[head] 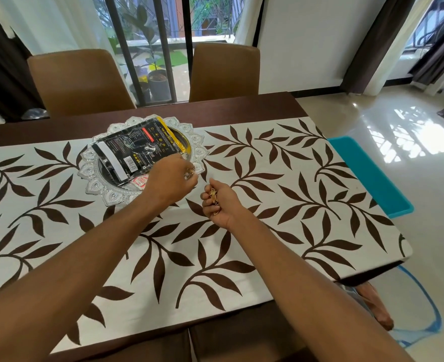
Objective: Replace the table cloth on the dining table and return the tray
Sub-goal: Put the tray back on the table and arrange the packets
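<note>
A white table cloth (281, 194) with brown leaf print covers the dark wooden dining table (254, 108). On it, left of centre, stands a silver scalloped tray (95, 176) holding a black packet (134, 150) and a small white and red item (140, 182). My left hand (169, 178) hovers at the tray's right rim, fingers curled and pinching a small metallic thing. My right hand (219, 202) is just to the right, above the cloth, fingers curled round several small golden pieces.
Two brown chairs (79, 79) stand at the table's far side, before a barred window with potted plants. A turquoise object (372, 176) lies beyond the table's right edge. A blue-outlined stool (419, 309) and my foot show at lower right on the glossy floor.
</note>
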`<state>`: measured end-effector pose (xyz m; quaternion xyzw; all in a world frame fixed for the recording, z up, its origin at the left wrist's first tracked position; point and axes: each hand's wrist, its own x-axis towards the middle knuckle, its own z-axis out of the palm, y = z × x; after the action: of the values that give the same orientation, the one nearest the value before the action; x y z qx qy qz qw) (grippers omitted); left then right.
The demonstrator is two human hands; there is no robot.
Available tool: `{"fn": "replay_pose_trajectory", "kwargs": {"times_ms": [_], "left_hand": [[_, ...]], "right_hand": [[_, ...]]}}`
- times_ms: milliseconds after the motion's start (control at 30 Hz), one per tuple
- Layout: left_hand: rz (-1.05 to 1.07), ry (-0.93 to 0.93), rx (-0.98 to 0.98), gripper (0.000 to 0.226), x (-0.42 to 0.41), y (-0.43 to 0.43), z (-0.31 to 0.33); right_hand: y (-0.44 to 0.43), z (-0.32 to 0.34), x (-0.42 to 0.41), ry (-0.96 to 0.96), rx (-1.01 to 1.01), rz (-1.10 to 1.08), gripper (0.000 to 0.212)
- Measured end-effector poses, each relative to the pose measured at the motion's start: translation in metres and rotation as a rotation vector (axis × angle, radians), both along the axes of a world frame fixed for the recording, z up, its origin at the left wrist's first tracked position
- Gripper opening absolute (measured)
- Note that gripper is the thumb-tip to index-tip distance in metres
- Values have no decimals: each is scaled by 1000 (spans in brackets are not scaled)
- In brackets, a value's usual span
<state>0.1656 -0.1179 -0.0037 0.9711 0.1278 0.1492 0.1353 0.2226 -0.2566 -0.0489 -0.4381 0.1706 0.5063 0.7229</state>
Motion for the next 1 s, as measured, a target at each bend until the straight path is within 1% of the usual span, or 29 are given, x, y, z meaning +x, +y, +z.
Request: {"fn": "replay_pose_trajectory", "kwargs": {"times_ms": [67,167,233,333,433,500,533,600,667,733,767,867,900,1000], "left_hand": [[-5,37,108,24,3,-7,2],[22,106,221,22,5,-20,7],[13,171,291,15,3,-29,11],[-5,228,315,12,-1,-38,15],[-1,189,296,11,1,-32,16],[-2,140,248,13,0,-27,14],[1,80,180,16,-2,-25,13],[-11,-95,-18,18,-8,-27,16],[-32,-245,-250,14,-18,-38,20],[-27,-277,-425,16,-25,-53,21],[-16,-264,-451,18,-28,-60,19],[26,-232,-365,17,-38,-75,6],[44,-224,-385,17,-41,-76,2],[74,-246,-434,20,-49,-71,-9]], "right_hand": [[-1,-3,-1,4,-1,-4,40],[-2,-4,-3,12,-8,-3,40],[-2,-4,-4,25,-10,-14,40],[-2,-2,-5,30,-7,-13,40],[-3,0,-6,24,-10,-13,40],[-3,3,-5,16,-14,-13,40],[-4,3,-6,18,-11,-12,41],[-4,4,-6,29,16,-17,41],[-4,6,-9,44,56,-18,40],[-3,9,-14,35,56,-26,37],[-2,10,-17,23,42,-43,34],[1,11,-25,22,37,-68,36],[2,11,-27,33,50,-74,37],[2,8,-29,22,74,-95,31]]}}
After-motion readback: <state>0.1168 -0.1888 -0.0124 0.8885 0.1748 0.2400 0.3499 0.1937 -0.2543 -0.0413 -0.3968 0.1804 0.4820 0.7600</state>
